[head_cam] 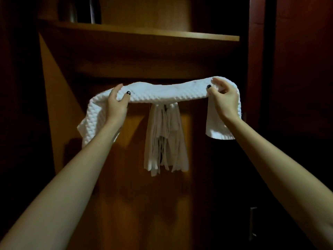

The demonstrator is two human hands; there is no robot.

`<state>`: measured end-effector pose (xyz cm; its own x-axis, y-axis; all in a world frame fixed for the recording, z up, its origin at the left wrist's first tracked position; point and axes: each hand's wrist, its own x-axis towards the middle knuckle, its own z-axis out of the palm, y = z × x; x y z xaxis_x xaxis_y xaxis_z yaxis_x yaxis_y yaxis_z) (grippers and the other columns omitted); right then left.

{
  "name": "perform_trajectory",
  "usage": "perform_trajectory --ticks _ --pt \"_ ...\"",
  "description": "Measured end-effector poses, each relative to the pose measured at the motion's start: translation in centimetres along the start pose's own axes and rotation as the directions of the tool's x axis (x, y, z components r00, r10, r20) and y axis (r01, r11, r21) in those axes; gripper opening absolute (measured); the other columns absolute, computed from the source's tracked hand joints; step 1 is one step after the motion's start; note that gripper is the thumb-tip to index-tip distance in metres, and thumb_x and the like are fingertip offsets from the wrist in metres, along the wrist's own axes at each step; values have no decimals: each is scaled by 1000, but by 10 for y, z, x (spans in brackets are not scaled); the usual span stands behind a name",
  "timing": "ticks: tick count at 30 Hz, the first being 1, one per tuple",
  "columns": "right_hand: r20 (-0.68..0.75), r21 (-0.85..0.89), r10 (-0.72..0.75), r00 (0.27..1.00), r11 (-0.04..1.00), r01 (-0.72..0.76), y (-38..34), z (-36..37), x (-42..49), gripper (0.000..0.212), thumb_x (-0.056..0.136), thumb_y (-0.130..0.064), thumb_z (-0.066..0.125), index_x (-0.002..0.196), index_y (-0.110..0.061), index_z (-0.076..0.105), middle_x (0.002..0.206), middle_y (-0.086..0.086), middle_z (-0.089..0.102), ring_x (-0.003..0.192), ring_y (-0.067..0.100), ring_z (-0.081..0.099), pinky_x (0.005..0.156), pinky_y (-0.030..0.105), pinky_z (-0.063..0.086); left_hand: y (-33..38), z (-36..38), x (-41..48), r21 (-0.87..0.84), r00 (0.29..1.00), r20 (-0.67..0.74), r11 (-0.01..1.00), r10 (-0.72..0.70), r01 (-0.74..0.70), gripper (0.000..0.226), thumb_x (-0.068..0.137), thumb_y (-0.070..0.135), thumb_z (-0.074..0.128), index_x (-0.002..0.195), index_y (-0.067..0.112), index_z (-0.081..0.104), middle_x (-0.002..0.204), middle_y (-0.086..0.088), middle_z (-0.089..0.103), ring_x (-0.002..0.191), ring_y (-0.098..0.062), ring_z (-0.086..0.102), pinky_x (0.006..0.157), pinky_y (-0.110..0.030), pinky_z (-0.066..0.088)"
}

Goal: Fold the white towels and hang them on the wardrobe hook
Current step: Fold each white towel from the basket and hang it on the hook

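Observation:
A white textured towel (162, 93) is stretched level in front of the wardrobe, folded into a long band. My left hand (118, 103) grips it near its left end, thumb on top, and the loose left end droops below my wrist. My right hand (224, 98) pinches it near the right end, whose tail hangs down beside my forearm. Behind the band, several white towels (165, 139) hang in a bunch against the wooden back panel. The hook itself is hidden by the held towel.
A wooden shelf (144, 33) crosses the wardrobe above the towels. The orange-brown side panel (54, 91) stands at the left. A dark red door (297, 87) stands at the right, with a metal handle (253, 221) low down.

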<state>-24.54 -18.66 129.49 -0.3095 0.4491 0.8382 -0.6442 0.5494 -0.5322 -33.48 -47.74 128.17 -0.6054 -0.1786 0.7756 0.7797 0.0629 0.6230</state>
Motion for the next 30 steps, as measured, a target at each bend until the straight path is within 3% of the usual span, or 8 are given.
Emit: perform_trajectory --ticks 4,9,14,17,19,23,26,30 --pt "2 -19 -47 999 999 47 26 32 43 38 86 -21 62 124 -15 66 119 -7 67 107 -6 56 87 2 42 -23 20 47 26 998 -26 998 55 -54 43 97 20 51 139 12 46 142 -6 47 130 -16 42 99 -19 36" --pt "-8 -39 -36 999 999 35 71 73 93 39 84 -22 62 122 -15 67 118 -7 67 111 1 57 86 2 40 -66 45 101 102 996 -14 991 91 -89 44 96 31 52 138 22 48 139 0 50 124 -12 45 95 -21 38" --pt "-3 -106 -23 1000 994 22 120 101 120 41 85 -23 63 126 -14 64 123 -2 67 112 3 56 80 -4 34 -103 65 125 331 994 -32 940 100 -84 48 93 50 46 139 34 43 115 12 59 87 -1 50 75 -27 40" --pt "13 -142 -12 1000 990 14 141 111 126 42 87 -21 60 128 -11 63 125 2 65 116 9 56 95 13 41 -116 74 127 392 988 -45 913 145 -116 47 95 48 45 138 29 45 109 11 51 80 0 46 68 -24 37" --pt "17 -141 8 1000 990 -5 151 117 125 42 87 -19 57 127 -10 63 123 4 66 115 11 58 97 20 44 -121 76 125 424 985 -70 899 155 -111 47 94 50 43 136 30 47 103 13 49 71 6 42 62 -24 34" --pt "52 -183 75 996 981 -64 175 122 113 42 88 -26 58 127 -10 63 123 6 66 116 15 59 95 22 44 -142 73 116 406 1000 -14 914 22 -15 49 90 61 37 132 37 49 126 7 59 104 -13 58 85 -36 48" --pt "86 -200 164 983 969 -145 194 119 98 44 90 -36 61 128 -13 63 127 7 64 121 17 56 92 21 38 -161 69 102 237 992 109 971 -61 34 46 91 56 41 130 34 53 122 7 62 105 -15 63 88 -46 54" --pt "130 -186 201 971 967 -175 201 113 95 47 92 -40 59 132 -15 59 133 6 60 126 18 52 93 23 36 -157 73 109 162 982 176 986 -71 42 41 100 40 40 134 21 52 126 -3 61 114 -21 59 98 -47 48"
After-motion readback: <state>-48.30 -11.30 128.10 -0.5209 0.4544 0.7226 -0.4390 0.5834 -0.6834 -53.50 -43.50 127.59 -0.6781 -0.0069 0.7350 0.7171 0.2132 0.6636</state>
